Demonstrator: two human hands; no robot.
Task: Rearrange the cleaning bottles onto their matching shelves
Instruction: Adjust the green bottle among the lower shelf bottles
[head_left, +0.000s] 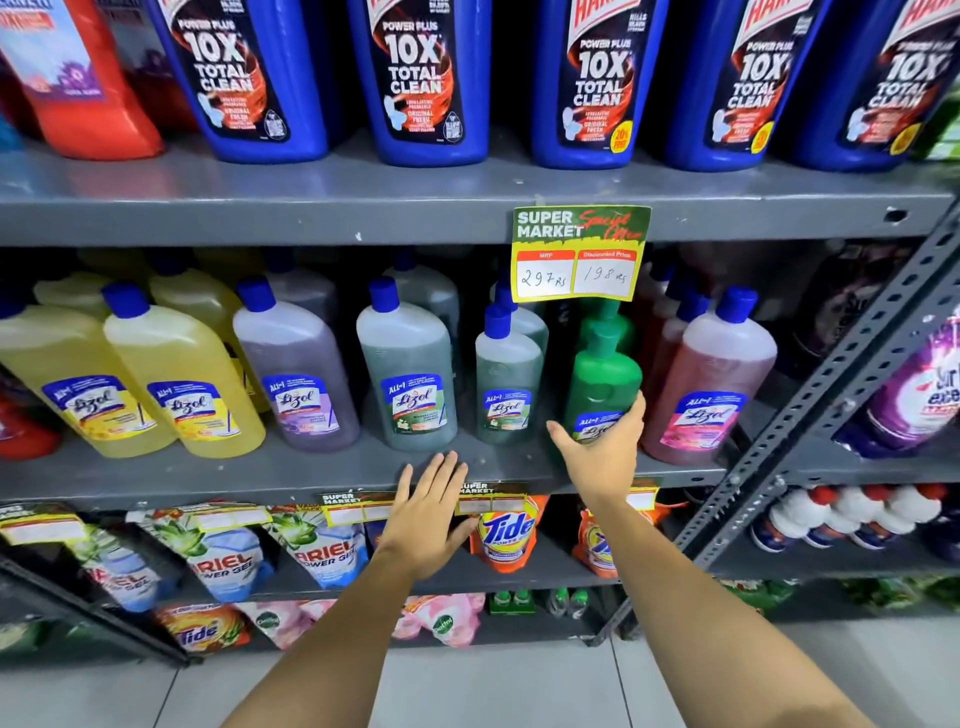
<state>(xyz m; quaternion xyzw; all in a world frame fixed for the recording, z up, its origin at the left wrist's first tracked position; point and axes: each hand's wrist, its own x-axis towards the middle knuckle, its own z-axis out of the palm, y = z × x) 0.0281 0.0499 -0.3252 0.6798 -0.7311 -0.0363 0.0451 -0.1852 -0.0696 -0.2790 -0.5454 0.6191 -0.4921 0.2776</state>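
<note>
Right hand (602, 457) grip clamped on upright green bottle (602, 382), cap up; left hand (428, 512) fingers spread, empty.

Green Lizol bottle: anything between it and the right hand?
No. The right hand is already wrapped around the base of the green Lizol bottle on the middle shelf. The left hand is open, empty, at the shelf edge.
</note>
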